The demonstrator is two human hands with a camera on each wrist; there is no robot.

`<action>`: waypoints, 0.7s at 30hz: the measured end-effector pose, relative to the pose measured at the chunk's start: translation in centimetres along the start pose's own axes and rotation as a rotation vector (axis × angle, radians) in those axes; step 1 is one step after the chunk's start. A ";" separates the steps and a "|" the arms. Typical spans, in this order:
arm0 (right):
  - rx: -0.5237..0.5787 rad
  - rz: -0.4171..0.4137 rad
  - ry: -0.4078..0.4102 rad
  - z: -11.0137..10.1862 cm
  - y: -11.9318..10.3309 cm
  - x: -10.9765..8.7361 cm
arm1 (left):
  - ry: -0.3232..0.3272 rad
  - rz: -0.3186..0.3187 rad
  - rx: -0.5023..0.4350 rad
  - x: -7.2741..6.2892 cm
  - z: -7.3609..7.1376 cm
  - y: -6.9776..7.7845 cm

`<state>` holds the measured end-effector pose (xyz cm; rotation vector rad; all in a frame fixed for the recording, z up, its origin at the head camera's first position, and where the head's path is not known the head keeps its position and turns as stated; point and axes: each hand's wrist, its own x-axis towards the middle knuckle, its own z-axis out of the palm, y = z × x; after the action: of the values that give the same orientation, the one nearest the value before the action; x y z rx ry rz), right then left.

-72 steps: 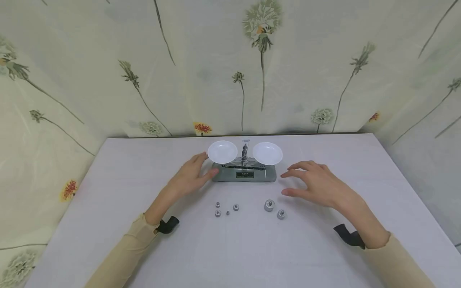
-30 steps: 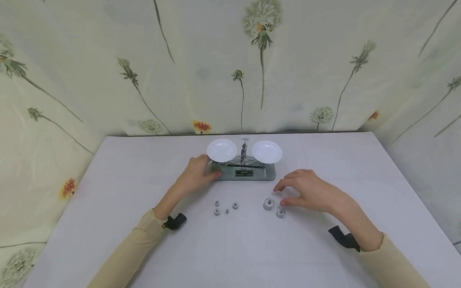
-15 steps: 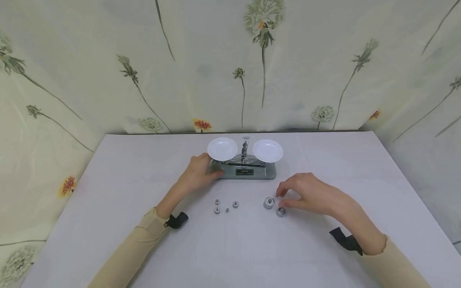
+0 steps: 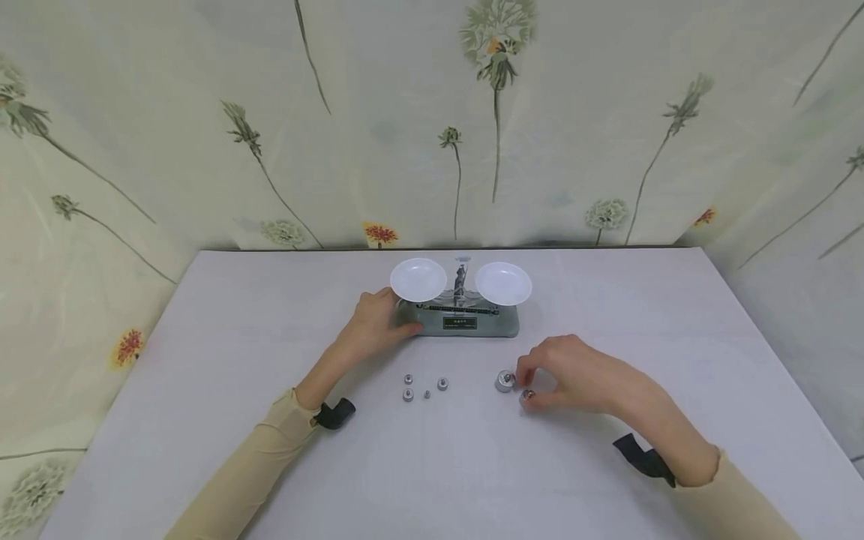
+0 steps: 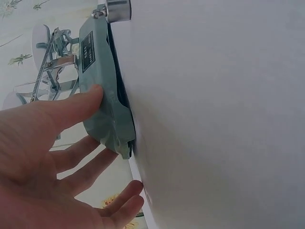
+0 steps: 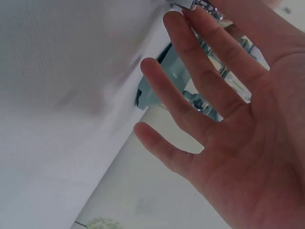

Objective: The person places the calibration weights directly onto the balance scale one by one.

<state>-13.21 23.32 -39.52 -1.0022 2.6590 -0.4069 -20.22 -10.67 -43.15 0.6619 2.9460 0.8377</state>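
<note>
A grey-green balance scale (image 4: 466, 325) with two white pans stands at the back of the table. My left hand (image 4: 370, 328) holds the left end of its base; in the left wrist view the thumb lies on the base's front (image 5: 99, 71) and other fingers reach behind. My right hand (image 4: 577, 375) is low over the table, thumb and index finger around a small silver weight (image 4: 527, 394), partly hidden by the thumb. In the right wrist view that weight (image 6: 185, 4) shows at the top edge, by the index fingertip; the remaining fingers are spread. A larger silver weight (image 4: 504, 382) stands just left of it.
Several smaller weights, among them one with a knob (image 4: 442, 384), stand left of the middle, in front of the scale. The white table (image 4: 432, 465) ends at the back against a flower-patterned cloth (image 4: 378, 165).
My left hand has moved in onto the scale's base. My right hand has come down and toward me, from beside the scale to the small weight, with thumb and index finger drawing closer together.
</note>
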 end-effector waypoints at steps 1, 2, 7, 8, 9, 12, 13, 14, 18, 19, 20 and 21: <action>-0.002 0.000 -0.002 0.0 -0.1 0.0 | 0.001 0.002 0.002 0.0 0.0 0.0; -0.003 -0.003 -0.002 0.1 -0.1 0.0 | 0.002 0.004 0.005 0.0 0.0 0.1; -0.022 -0.024 0.003 0.3 -0.2 0.1 | 0.010 0.003 0.021 0.1 0.0 0.1; -0.028 -0.027 0.005 0.3 -0.2 0.1 | 0.010 0.002 0.025 0.1 0.0 0.1; -0.035 -0.029 0.006 0.4 -0.2 0.1 | 0.009 -0.001 0.029 0.1 0.1 0.2; -0.049 -0.027 0.004 0.5 -0.2 0.1 | 0.003 -0.011 0.036 0.1 0.1 0.2; -0.049 -0.027 0.004 0.5 -0.2 0.1 | 0.001 -0.014 0.039 0.1 0.1 0.2; -0.049 -0.024 0.003 0.5 -0.2 0.1 | 0.000 -0.018 0.042 0.1 0.1 0.2; -0.042 -0.017 0.003 0.6 -0.2 0.0 | -0.003 -0.028 0.042 0.1 0.1 0.2; -0.042 -0.017 0.003 0.6 -0.2 0.0 | -0.004 -0.029 0.041 0.2 0.1 0.2; -0.043 -0.016 0.002 0.6 -0.2 0.0 | -0.005 -0.031 0.038 0.1 0.1 0.2; -0.045 -0.015 0.003 0.6 -0.2 0.0 | -0.005 -0.033 0.039 0.2 0.1 0.2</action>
<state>-12.94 23.10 -40.04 -1.0359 2.6756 -0.3535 -20.28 -10.41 -43.16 0.6151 2.9673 0.7769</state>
